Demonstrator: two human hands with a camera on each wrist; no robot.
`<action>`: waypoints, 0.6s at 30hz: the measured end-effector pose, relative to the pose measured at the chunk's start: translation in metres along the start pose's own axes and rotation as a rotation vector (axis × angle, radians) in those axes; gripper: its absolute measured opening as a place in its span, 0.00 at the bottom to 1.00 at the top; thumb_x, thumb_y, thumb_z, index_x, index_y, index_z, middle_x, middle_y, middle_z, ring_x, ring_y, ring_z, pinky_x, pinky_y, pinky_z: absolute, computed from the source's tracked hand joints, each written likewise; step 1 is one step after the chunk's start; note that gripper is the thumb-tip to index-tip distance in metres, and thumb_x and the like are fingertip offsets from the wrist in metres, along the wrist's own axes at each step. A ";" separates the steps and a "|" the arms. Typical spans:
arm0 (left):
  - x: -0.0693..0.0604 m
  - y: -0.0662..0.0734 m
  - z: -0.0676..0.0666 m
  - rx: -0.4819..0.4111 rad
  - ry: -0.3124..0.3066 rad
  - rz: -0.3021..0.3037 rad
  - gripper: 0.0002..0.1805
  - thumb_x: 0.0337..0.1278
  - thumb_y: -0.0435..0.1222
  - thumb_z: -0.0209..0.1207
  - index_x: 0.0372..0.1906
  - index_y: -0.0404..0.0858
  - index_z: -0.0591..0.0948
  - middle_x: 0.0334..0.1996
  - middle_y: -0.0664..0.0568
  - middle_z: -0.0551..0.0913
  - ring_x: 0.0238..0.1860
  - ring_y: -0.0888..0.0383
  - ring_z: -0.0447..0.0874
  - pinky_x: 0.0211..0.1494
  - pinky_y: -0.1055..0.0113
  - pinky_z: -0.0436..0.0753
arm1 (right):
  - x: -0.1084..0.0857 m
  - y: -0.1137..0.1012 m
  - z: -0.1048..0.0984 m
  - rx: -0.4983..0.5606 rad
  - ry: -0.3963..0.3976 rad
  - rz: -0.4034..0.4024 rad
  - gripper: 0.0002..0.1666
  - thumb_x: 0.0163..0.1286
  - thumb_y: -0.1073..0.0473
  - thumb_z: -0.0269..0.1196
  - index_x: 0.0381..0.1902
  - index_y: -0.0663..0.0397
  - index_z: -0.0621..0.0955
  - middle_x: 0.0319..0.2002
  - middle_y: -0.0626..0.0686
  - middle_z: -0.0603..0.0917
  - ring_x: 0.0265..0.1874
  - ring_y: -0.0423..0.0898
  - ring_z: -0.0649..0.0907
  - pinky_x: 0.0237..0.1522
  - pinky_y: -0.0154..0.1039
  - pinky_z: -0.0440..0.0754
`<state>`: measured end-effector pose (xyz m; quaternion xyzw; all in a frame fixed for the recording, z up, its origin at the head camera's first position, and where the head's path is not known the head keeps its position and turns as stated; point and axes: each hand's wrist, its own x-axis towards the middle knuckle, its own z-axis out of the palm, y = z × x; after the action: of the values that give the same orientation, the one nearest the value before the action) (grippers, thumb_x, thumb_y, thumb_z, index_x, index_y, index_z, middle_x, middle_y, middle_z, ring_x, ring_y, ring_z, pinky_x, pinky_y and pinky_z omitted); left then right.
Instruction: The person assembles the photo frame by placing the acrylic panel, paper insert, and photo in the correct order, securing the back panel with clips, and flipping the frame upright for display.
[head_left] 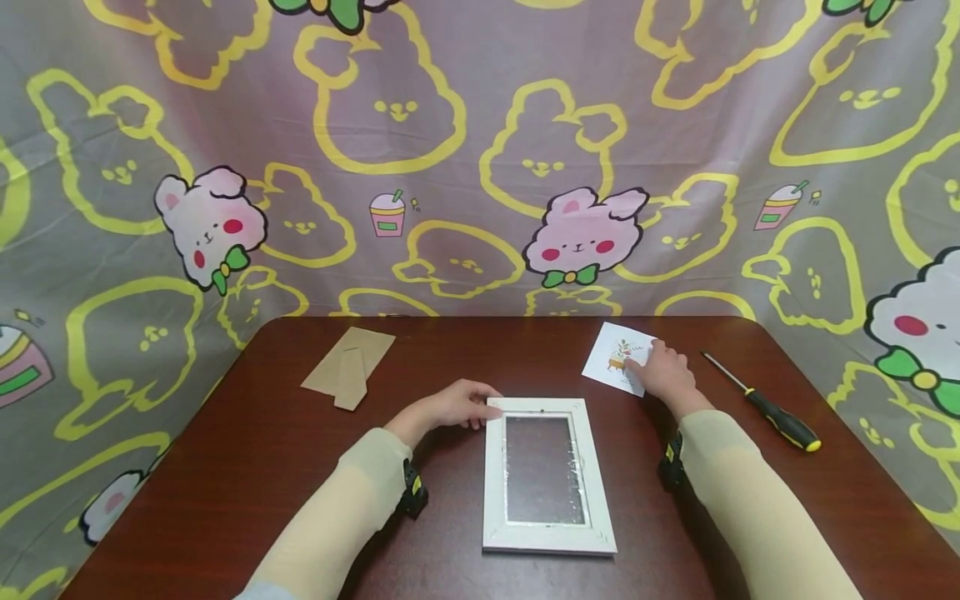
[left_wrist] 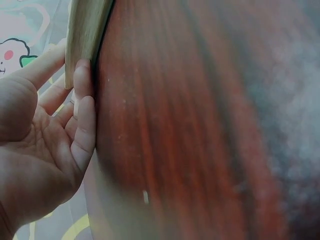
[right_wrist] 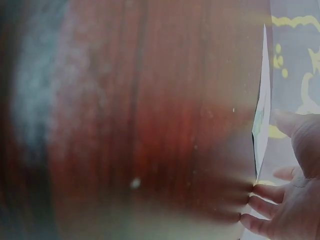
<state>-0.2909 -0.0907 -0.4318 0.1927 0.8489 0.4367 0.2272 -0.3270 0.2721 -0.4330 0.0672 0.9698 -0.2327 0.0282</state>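
Observation:
A white picture frame [head_left: 600, 500] lies on the table with a clear pane in its opening. My left hand [head_left: 459, 406] grips its far left corner, thumb on top and fingers along the side; in the left wrist view the frame's edge [left_wrist: 82, 40] sits between thumb and fingers. Farther right, a white card [head_left: 603, 360] printed with a potted plant lies near the back edge. My right hand [head_left: 667, 377] is at the card's right side, thumb over it. In the right wrist view the fingers [right_wrist: 262, 206] reach to the tabletop, spread and fairly straight.
On the left lies a brown backing board [head_left: 360, 343] with a stand leg. A screwdriver [head_left: 780, 421] with a black and yellow handle lies at the right. Behind the reddish-brown table [head_left: 247, 467] hangs a patterned curtain [head_left: 465, 125].

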 end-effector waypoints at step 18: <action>0.002 -0.002 0.000 0.003 0.002 0.008 0.17 0.63 0.38 0.63 0.54 0.36 0.81 0.22 0.53 0.78 0.22 0.59 0.75 0.25 0.69 0.72 | 0.004 0.000 0.001 0.004 -0.042 -0.058 0.37 0.71 0.58 0.58 0.69 0.72 0.57 0.61 0.75 0.64 0.57 0.71 0.63 0.55 0.65 0.64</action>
<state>-0.2924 -0.0905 -0.4337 0.1962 0.8490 0.4363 0.2243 -0.3306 0.2721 -0.4346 0.0344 0.9701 -0.2368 0.0415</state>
